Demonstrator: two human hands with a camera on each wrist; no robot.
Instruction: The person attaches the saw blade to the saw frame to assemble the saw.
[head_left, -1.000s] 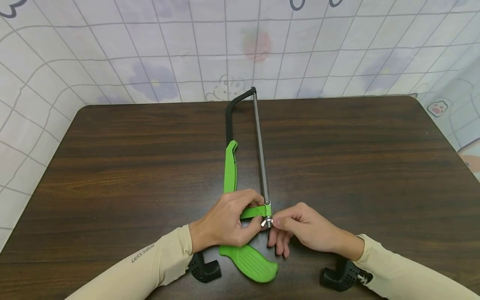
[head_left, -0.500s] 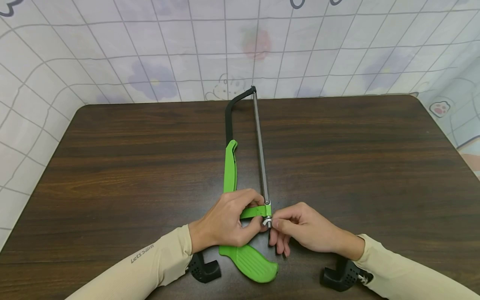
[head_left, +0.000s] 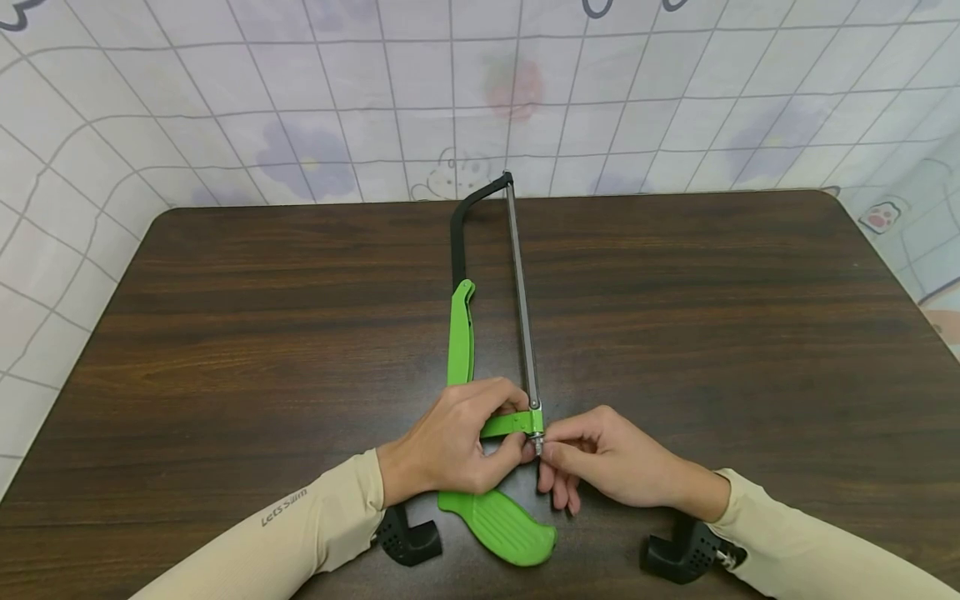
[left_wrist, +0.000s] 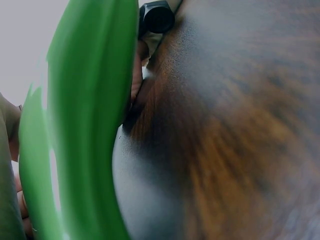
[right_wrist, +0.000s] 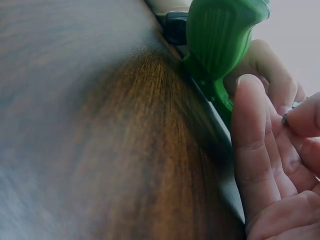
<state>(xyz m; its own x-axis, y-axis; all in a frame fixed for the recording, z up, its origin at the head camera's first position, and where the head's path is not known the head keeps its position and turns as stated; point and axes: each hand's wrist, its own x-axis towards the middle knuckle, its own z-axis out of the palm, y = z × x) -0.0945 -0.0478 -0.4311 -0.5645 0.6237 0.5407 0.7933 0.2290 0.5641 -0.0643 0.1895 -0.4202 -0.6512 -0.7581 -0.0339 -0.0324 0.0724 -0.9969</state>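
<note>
A hacksaw (head_left: 461,337) with a green body and a black front frame lies on the dark wooden table, its narrow grey blade (head_left: 522,308) along the right side. My left hand (head_left: 461,437) grips the green frame above the handle (head_left: 502,529), fingers and thumb around the short crosspiece by the blade's near end. At that end sits a small metal wing nut (head_left: 537,445); thumb and index finger of my right hand (head_left: 618,462) pinch it, the other fingers hanging loosely below. In the left wrist view the green handle (left_wrist: 90,120) covers most of the left hand.
The brown table (head_left: 712,333) reaches back to a white grid-patterned curtain (head_left: 405,75). A black wrist camera (head_left: 408,537) hangs under the left sleeve, and another black wrist camera (head_left: 678,550) under the right one, both low over the tabletop.
The wing nut has turned between the right thumb and index finger, its wings now seen more edge-on. The left hand and the hacksaw have stayed in place.
</note>
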